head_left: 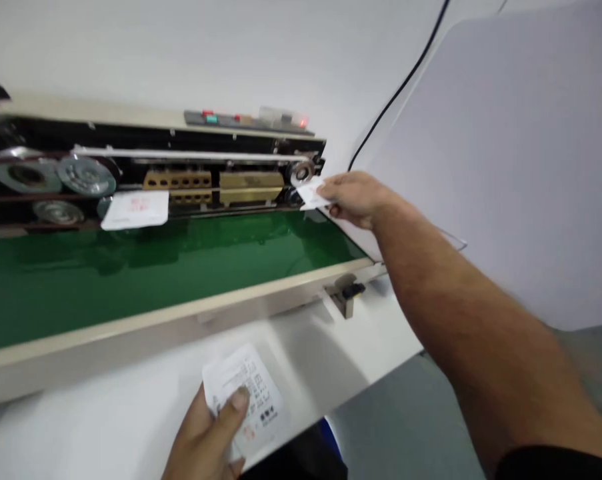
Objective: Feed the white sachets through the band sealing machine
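Note:
My right hand [355,197] reaches to the right end of a band sealing machine [251,163] and pinches a white printed packet [311,193] at its edge. That packet's far edge meets the machine near the end roller [302,172]. Low in the view, my left hand [213,427] holds other white packets [245,393] with black and red print, its thumb lying across the top one. Another white packet [137,209] with a red mark sits farther left along the machine, its upper edge at the rollers, above the green conveyor belt [191,267].
A white table [301,373] carries the machine. Small red and green switches [211,117] show on its top. A metal bracket with a black knob [348,293] juts from the front rail. Behind, a black cable [401,87] hangs beside a pale panel [511,160].

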A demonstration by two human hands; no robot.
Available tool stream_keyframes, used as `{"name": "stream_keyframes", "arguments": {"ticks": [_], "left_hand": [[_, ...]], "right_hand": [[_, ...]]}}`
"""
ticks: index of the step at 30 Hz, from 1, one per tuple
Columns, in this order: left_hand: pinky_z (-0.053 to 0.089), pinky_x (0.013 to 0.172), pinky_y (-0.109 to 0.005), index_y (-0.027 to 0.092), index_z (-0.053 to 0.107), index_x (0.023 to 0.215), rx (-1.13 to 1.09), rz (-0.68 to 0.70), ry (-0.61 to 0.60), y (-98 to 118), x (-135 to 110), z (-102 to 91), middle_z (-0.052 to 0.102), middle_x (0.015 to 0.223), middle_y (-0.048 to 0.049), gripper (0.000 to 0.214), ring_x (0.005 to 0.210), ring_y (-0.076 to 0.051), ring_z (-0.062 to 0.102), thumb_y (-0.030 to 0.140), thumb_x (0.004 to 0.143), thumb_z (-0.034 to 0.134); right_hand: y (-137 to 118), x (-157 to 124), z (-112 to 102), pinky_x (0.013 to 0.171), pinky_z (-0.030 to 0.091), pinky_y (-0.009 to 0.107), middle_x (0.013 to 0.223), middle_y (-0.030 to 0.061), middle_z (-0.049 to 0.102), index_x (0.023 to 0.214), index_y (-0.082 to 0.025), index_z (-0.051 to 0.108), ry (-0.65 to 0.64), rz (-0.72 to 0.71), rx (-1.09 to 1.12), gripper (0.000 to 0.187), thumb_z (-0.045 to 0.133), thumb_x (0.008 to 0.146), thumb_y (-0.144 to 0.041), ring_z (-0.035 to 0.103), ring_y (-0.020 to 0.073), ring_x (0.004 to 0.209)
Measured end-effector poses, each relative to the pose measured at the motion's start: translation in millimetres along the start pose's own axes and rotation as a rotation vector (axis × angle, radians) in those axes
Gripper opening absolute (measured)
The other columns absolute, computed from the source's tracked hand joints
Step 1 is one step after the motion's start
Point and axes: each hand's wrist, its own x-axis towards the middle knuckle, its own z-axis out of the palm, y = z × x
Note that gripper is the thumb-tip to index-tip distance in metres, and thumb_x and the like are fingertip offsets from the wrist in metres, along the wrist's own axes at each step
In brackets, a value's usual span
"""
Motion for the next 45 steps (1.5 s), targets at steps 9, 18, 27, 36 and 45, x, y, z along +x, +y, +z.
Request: {"name": "stream_keyframes", "arguments": {"ticks": [9,18,27,36,45], "left_hand": [[0.051,0.096,-0.04,0.034,0.027,0.149,-0.223,0.082,-0.109,1.0,-0.3,5.2,0.079,0.095,-0.0011,0.084,0.096,-0.023,0.073,0.028,0.081,0.076],[0.055,0.09,-0.043,0.018,0.046,0.137,-0.206,0.096,-0.001,3.0,0.7,7.7,0.078,0.096,-0.0097,0.052,0.094,-0.026,0.073,0.032,0.089,0.063],[0.054,0.088,-0.039,0.025,0.041,0.142,-0.163,0.125,-0.143,-1.4,-3.1,0.5,0.077,0.105,-0.0085,0.075,0.098,-0.027,0.071,0.024,0.077,0.078],[0.048,0.095,-0.039,0.03,0.019,0.152,-0.113,0.196,-0.234,-6.1,1.4,0.4,0.075,0.111,-0.0071,0.089,0.11,-0.026,0.066,0.03,0.082,0.074],[0.05,0.09,-0.038,0.026,0.027,0.148,0.03,0.248,-0.285,-12.4,8.2,-9.9,0.075,0.111,-0.0079,0.08,0.105,-0.026,0.068,0.034,0.083,0.073]], "right_hand": [[30.8,-177.5,36.0,0.06,0.041,0.026,0.086,0.003,0.053,0.1,-0.017,0.053,-0.017,-0.691,-0.03,0.022,0.064,0.092,-0.034,0.049,0.0147,0.071],[81.9,-223.0,79.4,0.085,0.048,0.031,0.109,0.0043,0.053,0.113,-0.021,0.057,-0.426,-0.405,0.534,0.015,0.051,0.099,-0.018,0.055,0.0163,0.099],[90.1,-219.9,84.9,0.102,0.038,0.052,0.141,0.0072,0.032,0.11,-0.024,0.064,-0.213,-0.77,0.25,0.03,0.05,0.092,-0.004,0.036,0.0307,0.13],[76.6,-217.0,85.1,0.061,0.046,0.015,0.084,0.0041,0.058,0.098,-0.012,0.058,-0.587,0.034,0.832,0.027,0.064,0.099,-0.039,0.055,0.01,0.073],[77.6,-212.5,85.4,0.052,0.048,0.018,0.072,0.0042,0.057,0.082,-0.011,0.055,-0.628,0.069,0.727,0.042,0.06,0.099,-0.049,0.056,0.0114,0.061]]}}
